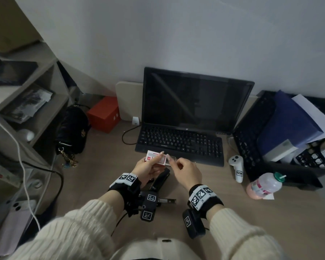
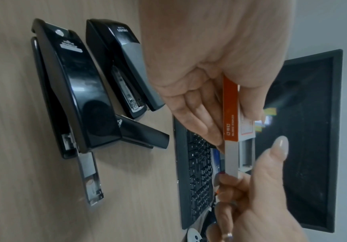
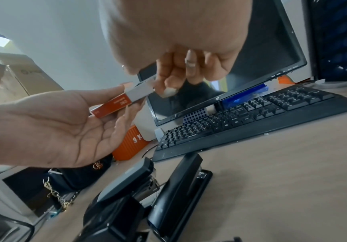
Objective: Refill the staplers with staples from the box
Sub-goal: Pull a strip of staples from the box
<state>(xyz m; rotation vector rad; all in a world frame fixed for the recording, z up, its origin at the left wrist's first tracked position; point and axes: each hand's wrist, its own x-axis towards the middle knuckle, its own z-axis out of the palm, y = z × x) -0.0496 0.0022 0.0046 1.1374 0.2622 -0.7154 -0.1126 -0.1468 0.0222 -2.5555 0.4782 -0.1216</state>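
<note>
Nearest us, two black plastic staplers lie opened on the wooden desk. Above them our left hand pinches the small orange-and-white cardboard staple box, while our right hand pinches its grey inner tray, half drawn out. Light and crushable, we judge: hold its edges.

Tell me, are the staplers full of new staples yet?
Not yet. Both staplers lie opened on the desk, ready. Now the left hand holds the staple box while the right hand slides its inner tray out. Loading the staples and closing remain.
</note>
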